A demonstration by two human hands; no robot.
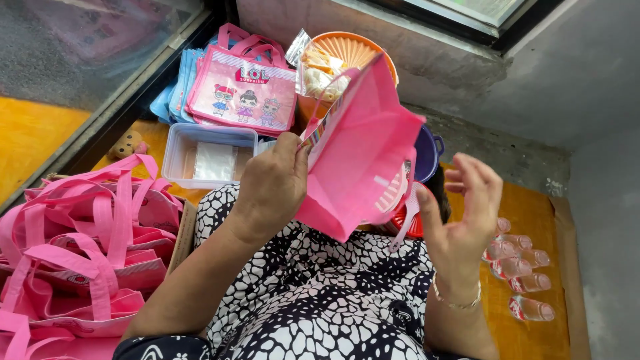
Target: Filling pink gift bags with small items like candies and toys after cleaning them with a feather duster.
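Left hand holds up an open pink bag; right hand spread beside it.

The pink bag (363, 150), tilted, hides much of the orange basket (353, 50) and purple tub (427, 153) behind it. Left of the bag a heap of pink bags (80, 253) runs off the frame's edge. The left hand (270, 187) pinches the bag's rim; the right hand (463, 213) hangs open just right of it, touching nothing, small bottles (523, 263) beyond.

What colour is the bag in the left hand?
Pink bag, pinched by the left hand; head view.
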